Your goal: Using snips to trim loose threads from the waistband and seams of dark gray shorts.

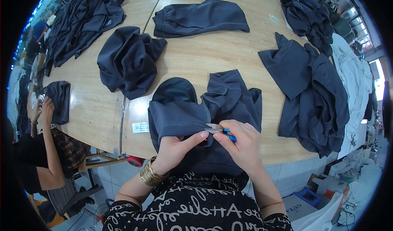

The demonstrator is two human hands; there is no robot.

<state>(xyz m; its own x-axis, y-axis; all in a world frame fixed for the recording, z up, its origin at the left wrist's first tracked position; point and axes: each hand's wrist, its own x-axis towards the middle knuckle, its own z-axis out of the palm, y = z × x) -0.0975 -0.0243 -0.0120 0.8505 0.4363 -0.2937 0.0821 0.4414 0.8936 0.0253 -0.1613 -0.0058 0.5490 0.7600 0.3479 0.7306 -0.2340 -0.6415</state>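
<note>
A dark grey garment [177,113] lies bunched at the near edge of the table, part of it hanging over toward me. My left hand [175,150] pinches its stitched seam, thumb on top and fingers under the cloth. In my right hand [242,144] is a pair of thread snips [215,129] with metal blades and blue handles. The blades point left and lie against the seam, close to my left thumb. Whether they have a thread between them is too small to tell. A white label [140,127] shows beside the garment's left edge.
Folded dark trousers [200,19] with an elastic waist lie at the far side of the table [196,55]. A crumpled dark garment [129,63] is nearer left. Dark piles stand at far left [88,20] and right [317,96]. A co-worker's hand [47,110] handles dark cloth at left.
</note>
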